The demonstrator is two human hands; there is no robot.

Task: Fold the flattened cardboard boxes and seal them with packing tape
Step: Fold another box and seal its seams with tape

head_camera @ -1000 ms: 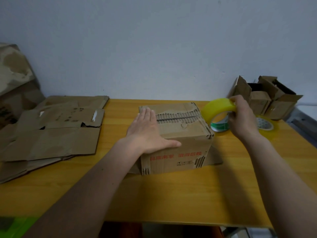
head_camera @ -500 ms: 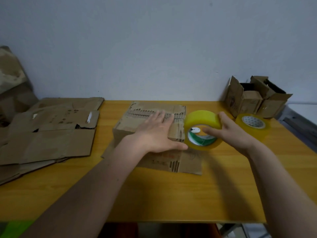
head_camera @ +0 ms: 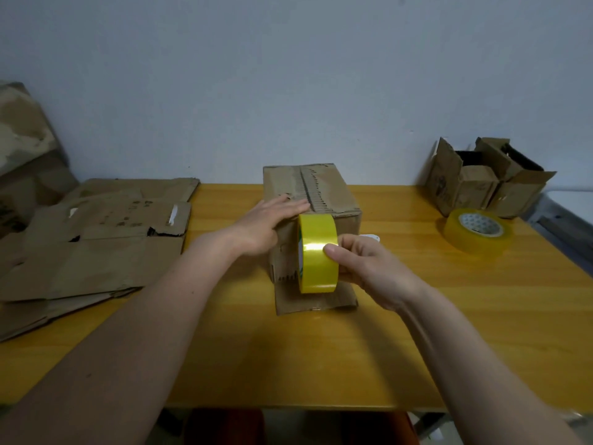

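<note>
While the left hand lies flat on the box mid-table and the right hand pinches the tape roll against its front, any slip could skew the strip

A yellow wooden table fills the lower frame. At its left edge lies a stack of flattened cardboard. A folded cardboard box stands at centre. At the right lies a tape roll, flat on its side, with open small boxes just behind it at the upper right.
</note>
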